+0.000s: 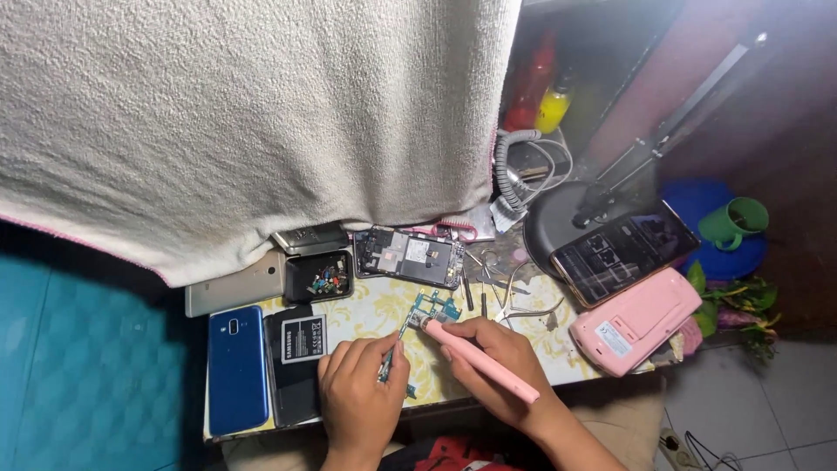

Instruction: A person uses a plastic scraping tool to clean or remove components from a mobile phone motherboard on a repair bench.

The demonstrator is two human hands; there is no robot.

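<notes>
- Head view, looking down on my bench (366, 318), which has a yellow floral cover.
- My left hand (362, 392) is curled, fingers pinching a thin pair of tweezers (390, 356) that angle up toward a small green circuit board (433, 307).
- My right hand (488, 362) is closed around a pink pen-shaped tool (484, 362); its metal tip sits at the lower left corner of the circuit board. I cannot tell whether the tip actually touches.
- The circuit board lies on the bench just above both hands, near the middle of the front edge.
- Just behind the board: an opened phone body (410, 255), back off, insides showing.
- Left of that, a small black tray (319, 277) with tiny coloured parts in it.
- Front left: a blue phone (237, 368) lying back up, and beside it a flat black battery (296, 362) touching my left hand's side.
- Behind the blue phone, a silver phone (234, 290), partly under a big cream towel (244, 122) that hangs over the top of the view.
- Right: a pink case (636, 321), with a dark phone (623, 251), screen lit, just behind it.
- Far right: a green mug (735, 222) on something blue.
- A black lamp base (554, 222) and a coiled grey cord (507, 170) sit behind.
</notes>
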